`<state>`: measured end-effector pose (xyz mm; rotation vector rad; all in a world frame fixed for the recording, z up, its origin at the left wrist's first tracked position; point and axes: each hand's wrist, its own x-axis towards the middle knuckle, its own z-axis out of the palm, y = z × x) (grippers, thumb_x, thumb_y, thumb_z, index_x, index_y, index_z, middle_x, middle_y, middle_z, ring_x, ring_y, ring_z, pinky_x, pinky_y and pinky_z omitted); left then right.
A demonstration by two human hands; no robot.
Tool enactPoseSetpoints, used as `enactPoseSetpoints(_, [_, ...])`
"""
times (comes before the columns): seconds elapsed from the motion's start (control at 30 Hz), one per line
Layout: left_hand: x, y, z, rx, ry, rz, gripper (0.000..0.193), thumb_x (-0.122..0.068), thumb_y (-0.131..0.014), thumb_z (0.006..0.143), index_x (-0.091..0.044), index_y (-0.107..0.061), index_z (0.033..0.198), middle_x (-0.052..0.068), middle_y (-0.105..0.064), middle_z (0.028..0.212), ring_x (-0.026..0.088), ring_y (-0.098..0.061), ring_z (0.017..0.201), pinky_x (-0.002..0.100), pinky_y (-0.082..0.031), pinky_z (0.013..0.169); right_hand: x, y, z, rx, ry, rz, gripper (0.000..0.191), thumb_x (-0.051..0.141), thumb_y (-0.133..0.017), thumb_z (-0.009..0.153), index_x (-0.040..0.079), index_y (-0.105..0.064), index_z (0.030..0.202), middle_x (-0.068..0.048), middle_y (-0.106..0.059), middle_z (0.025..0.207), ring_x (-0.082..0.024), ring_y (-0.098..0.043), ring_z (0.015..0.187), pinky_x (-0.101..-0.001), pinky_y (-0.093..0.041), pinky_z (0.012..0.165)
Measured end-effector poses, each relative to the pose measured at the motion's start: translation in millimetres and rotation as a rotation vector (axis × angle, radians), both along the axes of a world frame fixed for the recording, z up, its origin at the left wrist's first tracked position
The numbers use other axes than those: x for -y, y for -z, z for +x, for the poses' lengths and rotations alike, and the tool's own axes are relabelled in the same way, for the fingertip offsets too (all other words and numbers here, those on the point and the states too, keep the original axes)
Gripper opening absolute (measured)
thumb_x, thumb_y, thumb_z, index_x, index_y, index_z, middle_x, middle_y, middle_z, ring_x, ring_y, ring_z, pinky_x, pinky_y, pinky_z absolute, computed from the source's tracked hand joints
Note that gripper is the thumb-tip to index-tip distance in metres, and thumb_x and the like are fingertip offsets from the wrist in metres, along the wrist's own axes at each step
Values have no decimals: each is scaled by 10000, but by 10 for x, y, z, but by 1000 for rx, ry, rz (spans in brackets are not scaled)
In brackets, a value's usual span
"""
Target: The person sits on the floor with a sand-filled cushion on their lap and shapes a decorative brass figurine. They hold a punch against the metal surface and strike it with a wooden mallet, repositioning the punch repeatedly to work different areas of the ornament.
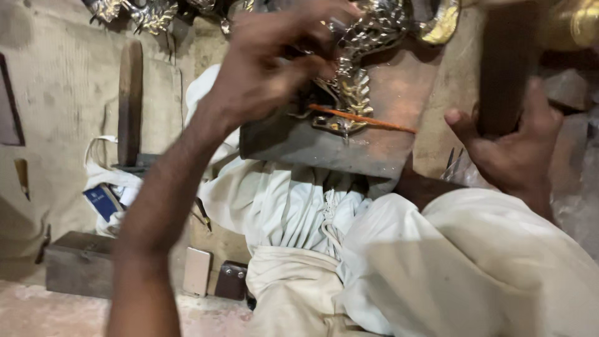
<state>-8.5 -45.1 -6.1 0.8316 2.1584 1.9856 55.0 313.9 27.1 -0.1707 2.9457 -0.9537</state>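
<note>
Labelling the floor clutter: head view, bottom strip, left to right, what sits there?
Dark wooden box → pale flat rectangular block → small dark brown case → bunched white cloth.

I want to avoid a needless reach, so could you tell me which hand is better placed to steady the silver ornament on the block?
Left, probably. The left hand already rests its fingers on the ornament, while the right hand grips a wooden handle beside the block.

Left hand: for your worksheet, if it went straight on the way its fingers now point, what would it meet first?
Probably the silvery ornate metal piece, which the left hand already seems to touch; depth is unclear.
</note>
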Motion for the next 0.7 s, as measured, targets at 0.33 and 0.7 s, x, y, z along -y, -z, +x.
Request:
enactPoseSetpoints(0.33, [85, 15, -261, -284, 333, -378, 611, 87, -679, 901, -158, -554, 1447, 78, -728, 1250, 271, -716, 1061, 451, -566, 766, -307, 800, 179, -129, 19, 27, 416, 191, -911, 992, -10, -557, 1078, -51, -583, 863, -134, -492, 757, -284, -478, 738])
enactPoseSetpoints(0.7, [34, 133, -257, -349, 334, -299, 601, 161, -594, 931, -154, -531, 1439, 61, -691, 1308, 234, -705, 1131, 365, -606, 816, -505, 864, 199, -162, 1, -189, 229, 13, -772, 1028, -35, -560, 1100, -92, -580, 956, -178, -530, 831, -288, -481, 814])
